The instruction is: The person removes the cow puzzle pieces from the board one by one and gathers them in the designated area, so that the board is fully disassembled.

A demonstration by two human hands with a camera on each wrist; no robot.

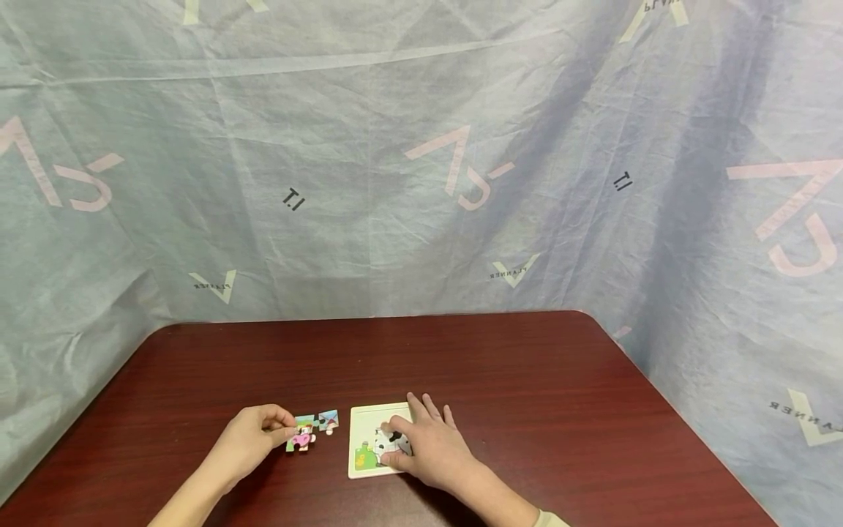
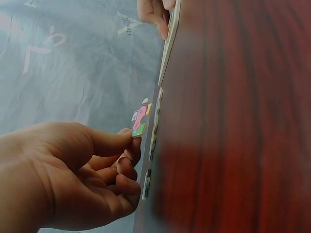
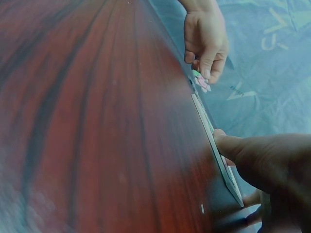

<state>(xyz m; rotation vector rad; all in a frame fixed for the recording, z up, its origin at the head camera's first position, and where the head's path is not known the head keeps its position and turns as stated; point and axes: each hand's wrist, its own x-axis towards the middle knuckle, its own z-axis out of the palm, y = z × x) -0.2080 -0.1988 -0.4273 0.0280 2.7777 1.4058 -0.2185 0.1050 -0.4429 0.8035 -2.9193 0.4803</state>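
Note:
My left hand (image 1: pixel 253 435) pinches a puzzle piece (image 2: pixel 139 118) with a pink figure between thumb and fingertips, tilted above the table in the left wrist view. More loose pieces lie just past it, including a blue one (image 1: pixel 328 419). The cream-rimmed puzzle board (image 1: pixel 354 432) lies flat to the right. My right hand (image 1: pixel 437 448) rests over its right side, thumb and index finger spread on a black-and-white animal picture (image 1: pixel 382 443), the other fingers stretched past the far edge. A green piece (image 1: pixel 364 455) fills the board's near left corner. My palm hides the board's right part.
The dark red-brown table (image 1: pixel 527 388) spreads around the board, with a rounded far edge. A grey printed cloth (image 1: pixel 369 183) hangs behind it and along both sides.

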